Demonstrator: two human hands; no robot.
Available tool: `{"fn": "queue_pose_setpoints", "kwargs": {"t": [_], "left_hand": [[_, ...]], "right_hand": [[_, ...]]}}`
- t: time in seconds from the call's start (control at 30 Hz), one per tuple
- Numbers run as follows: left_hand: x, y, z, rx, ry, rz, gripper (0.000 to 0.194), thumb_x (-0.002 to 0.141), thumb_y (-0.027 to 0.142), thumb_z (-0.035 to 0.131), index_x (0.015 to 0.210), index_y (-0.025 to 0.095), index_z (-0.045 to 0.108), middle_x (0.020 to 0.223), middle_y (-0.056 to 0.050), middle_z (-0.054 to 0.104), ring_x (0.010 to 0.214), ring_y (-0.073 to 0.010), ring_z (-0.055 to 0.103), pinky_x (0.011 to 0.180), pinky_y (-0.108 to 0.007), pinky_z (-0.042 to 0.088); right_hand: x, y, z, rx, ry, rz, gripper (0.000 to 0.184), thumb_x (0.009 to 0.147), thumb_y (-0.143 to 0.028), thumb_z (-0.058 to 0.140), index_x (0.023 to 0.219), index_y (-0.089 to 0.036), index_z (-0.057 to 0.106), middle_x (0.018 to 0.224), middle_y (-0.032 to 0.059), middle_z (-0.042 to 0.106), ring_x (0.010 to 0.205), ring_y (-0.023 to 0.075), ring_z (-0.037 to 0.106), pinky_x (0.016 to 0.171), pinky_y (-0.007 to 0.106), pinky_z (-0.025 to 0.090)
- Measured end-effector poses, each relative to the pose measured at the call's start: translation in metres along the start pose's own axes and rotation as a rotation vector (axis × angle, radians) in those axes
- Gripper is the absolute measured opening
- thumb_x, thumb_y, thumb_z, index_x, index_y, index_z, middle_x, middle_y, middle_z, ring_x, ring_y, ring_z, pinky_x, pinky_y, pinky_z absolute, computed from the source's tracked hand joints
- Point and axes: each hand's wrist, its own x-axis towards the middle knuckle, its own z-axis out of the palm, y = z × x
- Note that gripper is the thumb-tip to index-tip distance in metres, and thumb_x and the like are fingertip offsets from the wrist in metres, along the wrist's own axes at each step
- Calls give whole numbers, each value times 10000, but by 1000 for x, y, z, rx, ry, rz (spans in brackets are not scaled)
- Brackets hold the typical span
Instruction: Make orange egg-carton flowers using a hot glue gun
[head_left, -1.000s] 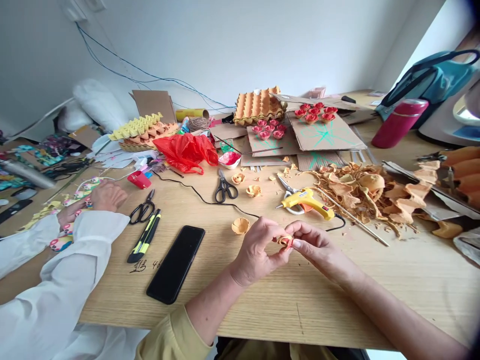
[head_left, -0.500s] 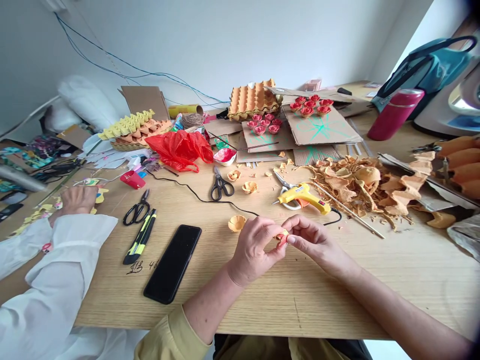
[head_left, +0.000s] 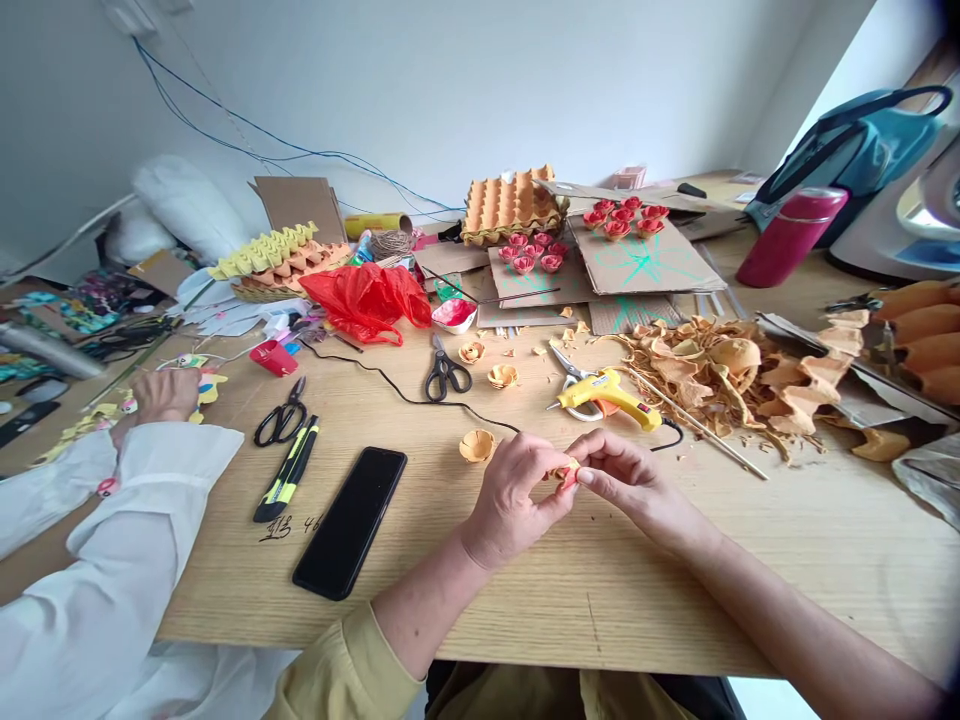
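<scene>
Between my two hands is a small orange and red egg-carton flower (head_left: 564, 473), partly covered by fingers. My left hand (head_left: 514, 492) pinches it from the left with thumb and fingers. From the other side my right hand (head_left: 626, 482) also grips it, thumb against its red edge. Just beyond my left hand an orange petal cup (head_left: 477, 446) rests on the table, with two more cut flowers, one nearer (head_left: 502, 376) and one farther (head_left: 472, 352). A yellow glue gun (head_left: 609, 394) lies across white-handled scissors (head_left: 574, 380) beyond my right hand.
Orange carton scraps (head_left: 720, 370) are heaped at right beside a thin stick (head_left: 697, 425). Left of me lie a phone (head_left: 350, 522), a utility knife (head_left: 287, 470) and black scissors (head_left: 281, 418). Red flowers (head_left: 616, 230) stand on cardboard. Another person's hand (head_left: 166, 394) works at far left.
The view has shifted slightly, so things appear a little to the right. Both hands keep hold of the flower with almost the same grip.
</scene>
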Motion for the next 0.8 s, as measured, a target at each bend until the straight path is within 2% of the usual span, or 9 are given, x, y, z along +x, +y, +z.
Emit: {"fn": "queue_pose_setpoints", "kwargs": {"t": [0.37, 0.8], "left_hand": [[2, 3, 0, -55, 6, -50, 163, 884, 115, 681, 992, 220, 618, 839, -11, 665, 767, -164, 609, 719, -301, 517], [4, 9, 2, -110, 4, -133, 216, 848, 47, 668, 950, 211, 569, 830, 8, 577, 761, -140, 567, 712, -258, 509]], "right_hand": [[0, 1, 2, 57, 15, 56, 152, 901, -371, 764, 945, -229, 732, 862, -1, 737, 797, 116, 676, 773, 231, 557], [1, 4, 3, 68, 33, 96, 152, 895, -371, 769, 935, -230, 731, 872, 1, 751, 804, 120, 683, 775, 227, 546]]}}
